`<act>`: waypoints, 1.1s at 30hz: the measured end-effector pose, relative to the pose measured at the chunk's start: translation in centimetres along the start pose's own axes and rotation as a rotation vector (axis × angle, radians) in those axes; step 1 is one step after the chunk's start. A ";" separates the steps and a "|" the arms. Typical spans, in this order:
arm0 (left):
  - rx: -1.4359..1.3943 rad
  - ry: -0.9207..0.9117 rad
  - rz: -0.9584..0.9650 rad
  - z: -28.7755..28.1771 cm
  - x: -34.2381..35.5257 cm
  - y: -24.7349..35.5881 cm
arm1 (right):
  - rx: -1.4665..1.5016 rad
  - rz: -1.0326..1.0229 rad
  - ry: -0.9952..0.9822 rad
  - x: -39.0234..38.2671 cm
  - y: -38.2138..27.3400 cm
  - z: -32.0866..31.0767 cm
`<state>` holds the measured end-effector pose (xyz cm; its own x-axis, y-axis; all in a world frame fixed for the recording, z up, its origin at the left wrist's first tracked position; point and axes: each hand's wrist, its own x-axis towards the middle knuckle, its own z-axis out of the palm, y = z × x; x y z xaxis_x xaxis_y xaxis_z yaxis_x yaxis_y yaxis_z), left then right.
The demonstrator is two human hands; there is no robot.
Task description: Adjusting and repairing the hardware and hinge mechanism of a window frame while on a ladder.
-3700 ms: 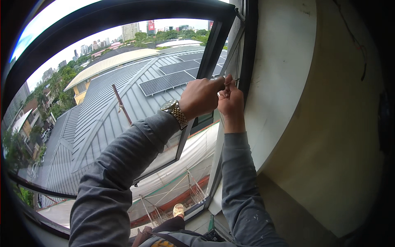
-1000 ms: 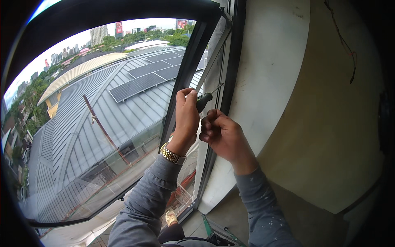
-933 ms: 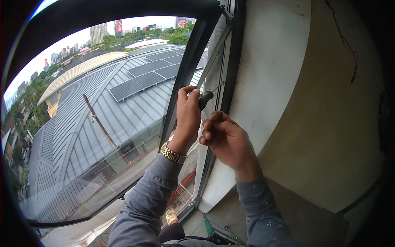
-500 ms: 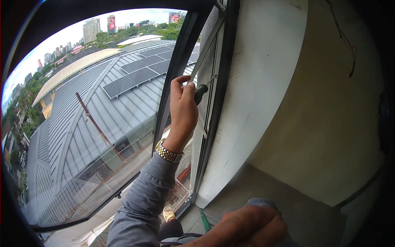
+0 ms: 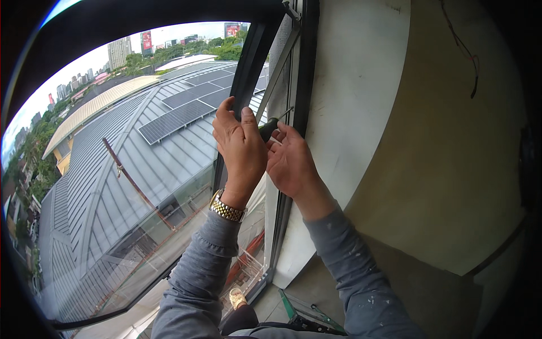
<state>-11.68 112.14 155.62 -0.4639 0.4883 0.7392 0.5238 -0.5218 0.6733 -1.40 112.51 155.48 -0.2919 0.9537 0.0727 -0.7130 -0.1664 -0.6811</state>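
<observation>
The dark handle (image 5: 267,129) sat just left of the black jamb (image 5: 309,62), right hand (image 5: 293,163) pinching it! Left hand (image 5: 240,148) beside it, thumb and forefinger apart, any hidden grip impossible to tell.

Hand tool (image 5: 267,129): stout, rounded handle, dark with green tint, tilted, right end higher; partly hidden by left hand (image 5: 239,141), right side met by fingers of right hand (image 5: 291,163). Slim metal rod (image 5: 288,112) just beyond, slanting far right toward jamb; unclear if part of tool. Window sash (image 5: 250,73): dark frame, 1 glass pane, swung open, left of jamb. Stay arm (image 5: 282,59): flat, grey, slanting from sash's far right corner toward hands.
</observation>
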 end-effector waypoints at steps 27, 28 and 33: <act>-0.183 -0.057 0.401 1.1 0.5 -1.3 | 0.382 -0.023 -0.444 5.1 2.9 -1.0; -0.337 -0.033 0.339 1.7 0.3 -1.0 | 0.368 -0.027 -0.440 4.3 2.5 -1.5; -0.211 0.062 0.535 1.9 -0.9 -1.8 | -1.209 -1.003 -0.248 2.1 -4.2 -3.6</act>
<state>-10.84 114.01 153.75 -0.2184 0.0794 0.9726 0.5465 -0.8158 0.1893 3.32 116.16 155.87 -0.2143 0.4662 0.8583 0.1976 0.8813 -0.4293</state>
